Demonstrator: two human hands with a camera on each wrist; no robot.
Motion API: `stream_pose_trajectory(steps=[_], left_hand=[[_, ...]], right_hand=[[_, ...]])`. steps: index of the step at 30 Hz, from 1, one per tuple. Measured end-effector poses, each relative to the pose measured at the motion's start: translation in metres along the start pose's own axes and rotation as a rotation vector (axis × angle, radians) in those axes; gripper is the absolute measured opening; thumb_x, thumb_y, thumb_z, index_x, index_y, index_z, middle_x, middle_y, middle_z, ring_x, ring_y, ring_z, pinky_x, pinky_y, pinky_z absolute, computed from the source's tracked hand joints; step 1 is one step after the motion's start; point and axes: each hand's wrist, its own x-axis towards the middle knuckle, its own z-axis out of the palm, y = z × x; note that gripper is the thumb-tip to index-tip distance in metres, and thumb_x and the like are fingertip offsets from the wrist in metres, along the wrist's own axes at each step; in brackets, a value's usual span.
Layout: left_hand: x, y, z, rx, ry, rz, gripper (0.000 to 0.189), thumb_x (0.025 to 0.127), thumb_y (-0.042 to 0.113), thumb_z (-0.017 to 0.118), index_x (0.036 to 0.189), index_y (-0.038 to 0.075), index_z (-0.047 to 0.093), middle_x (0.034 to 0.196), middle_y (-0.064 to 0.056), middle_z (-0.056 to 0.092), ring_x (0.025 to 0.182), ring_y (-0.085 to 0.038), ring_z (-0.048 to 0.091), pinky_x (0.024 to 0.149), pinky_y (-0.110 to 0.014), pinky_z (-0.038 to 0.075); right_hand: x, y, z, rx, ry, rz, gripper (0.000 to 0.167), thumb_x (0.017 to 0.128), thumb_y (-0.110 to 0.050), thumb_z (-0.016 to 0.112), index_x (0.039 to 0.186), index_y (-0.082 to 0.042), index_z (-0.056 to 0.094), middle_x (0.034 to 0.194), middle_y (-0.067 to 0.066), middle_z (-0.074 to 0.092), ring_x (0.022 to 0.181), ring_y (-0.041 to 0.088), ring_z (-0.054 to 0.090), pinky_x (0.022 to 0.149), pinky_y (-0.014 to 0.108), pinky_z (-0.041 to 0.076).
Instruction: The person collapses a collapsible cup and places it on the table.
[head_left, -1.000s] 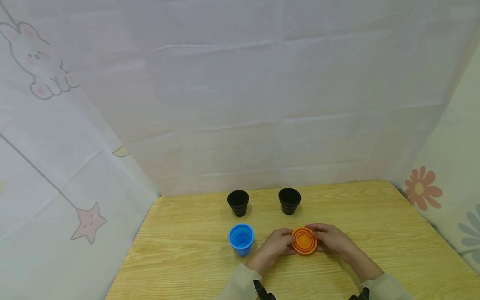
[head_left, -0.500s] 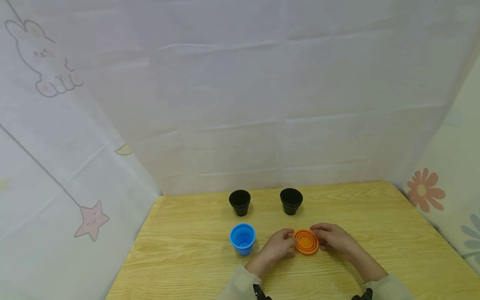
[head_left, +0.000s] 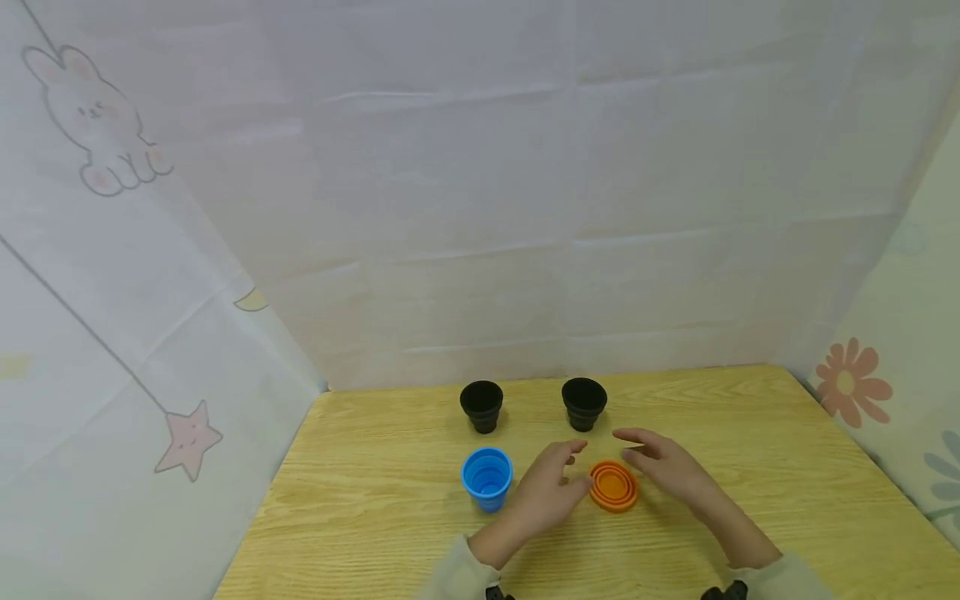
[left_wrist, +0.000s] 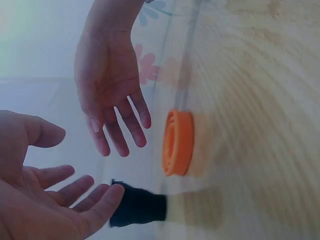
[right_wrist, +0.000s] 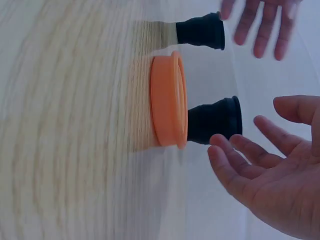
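Note:
An orange collapsible cup, folded flat, lies on the table between the two hands. My left hand hovers on its left side with fingers relaxed and apart from it. On the other side, my right hand is raised with loosely extended fingers, holding nothing. Both wrist views show a gap between the hands and the orange cup, which appears low and ringed. To the left of my left hand stands an expanded blue collapsible cup.
Two black collapsible cups stand expanded at the back, one on the left and one on the right. The wooden table meets a pale cloth backdrop behind and at the sides.
Both hands have let go of the orange cup and lifted away from it. The cup now lies flat on the table; the blue and black cups stay put.

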Motion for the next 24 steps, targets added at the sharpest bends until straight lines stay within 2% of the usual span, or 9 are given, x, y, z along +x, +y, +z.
stream_pose_trajectory(steps=[2,7,13,18,24], left_hand=[[-0.007,0.004,-0.009,0.061,0.013,0.069,0.050,0.102,0.031,0.059,0.150,0.019,0.048,0.145,-0.001,0.052,0.130,-0.022,0.052,0.099,-0.037,0.053],[-0.025,0.008,-0.032,0.241,0.060,0.211,0.050,0.104,0.029,0.058,0.151,0.021,0.045,0.151,0.001,0.048,0.137,-0.021,0.047,0.108,-0.045,0.047],[-0.042,-0.005,-0.055,0.445,0.083,0.340,0.053,0.103,0.025,0.060,0.152,0.017,0.042,0.154,-0.001,0.045,0.141,-0.022,0.043,0.111,-0.044,0.045],[-0.055,-0.023,-0.071,0.582,0.128,0.436,0.056,0.099,0.025,0.066,0.150,0.013,0.046,0.154,-0.002,0.045,0.142,-0.022,0.043,0.112,-0.044,0.044],[-0.070,-0.046,-0.088,0.691,0.142,0.459,0.060,0.099,0.030,0.067,0.152,0.013,0.045,0.157,-0.004,0.043,0.144,-0.030,0.041,0.113,-0.051,0.041]], right_hand=[[0.000,-0.003,0.004,-0.014,0.011,-0.067,0.047,0.104,-0.032,0.059,0.145,-0.011,0.054,0.145,0.020,0.054,0.122,0.037,0.060,0.095,0.052,0.054],[0.000,-0.010,0.018,-0.054,0.050,-0.269,0.041,0.103,-0.021,0.061,0.141,-0.008,0.056,0.140,0.020,0.058,0.120,0.039,0.062,0.094,0.048,0.056],[0.002,-0.017,0.033,-0.174,0.102,-0.506,0.043,0.102,-0.013,0.062,0.143,-0.009,0.054,0.145,0.015,0.055,0.125,0.038,0.058,0.094,0.053,0.054],[0.003,-0.022,0.044,-0.275,0.112,-0.576,0.047,0.100,-0.014,0.064,0.146,-0.013,0.052,0.153,0.014,0.047,0.134,0.040,0.050,0.097,0.056,0.052],[0.005,-0.033,0.058,-0.340,0.094,-0.574,0.050,0.099,-0.014,0.066,0.147,-0.015,0.052,0.156,0.010,0.045,0.139,0.037,0.047,0.103,0.060,0.046]])
